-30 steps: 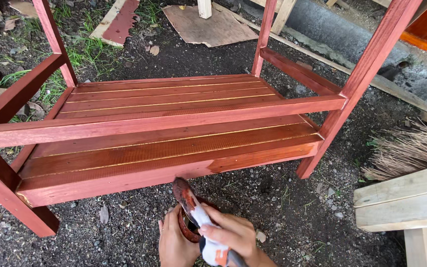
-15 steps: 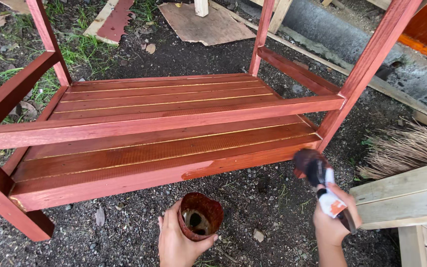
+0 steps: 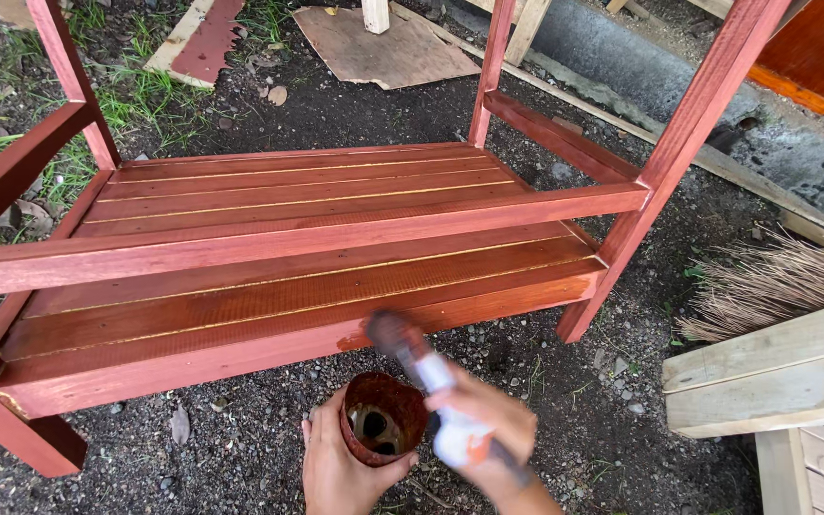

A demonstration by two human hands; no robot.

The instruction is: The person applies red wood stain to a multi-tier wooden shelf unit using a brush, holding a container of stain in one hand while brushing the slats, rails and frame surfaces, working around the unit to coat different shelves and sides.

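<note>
Brush point(image 3: 402, 345) in the right hand point(image 3: 488, 429), fingers clamped round its handle; bristles, dark with stain and motion-blurred, touch the front edge of the rack's point(image 3: 317, 286) lower shelf, just beside a wetter, darker patch point(image 3: 353, 339) on that edge. Left hand point(image 3: 340, 467) is wrapped round a can point(image 3: 383, 418), holding it on the ground at about 6 o'clock from the rack, tilted toward the camera; liquid shows inside, level hard to read. The two hands sit close together, the brush handle crossing just over the can's rim at its 3 o'clock side.

The rack is slatted red-brown wood, two tiers, on bare dirt. Slat tops shine; the front edge looks duller and uneven in tone toward 9 o'clock. Pale boards point(image 3: 765, 372) lie at 3 o'clock, dry fibre bundle point(image 3: 774, 281) just beyond them, cardboard sheet point(image 3: 383, 48) at 12 o'clock.

Judgement: the step in hand is coating the front edge. To do it well, strokes should run along the grain, from the wet patch outward so laps blend. The load on the bristles ought to be light, wiped on the rim, as this vertical face would run readily. The underside corner needs checking for drips. The can should stay upright and close, off loose grit.
</note>
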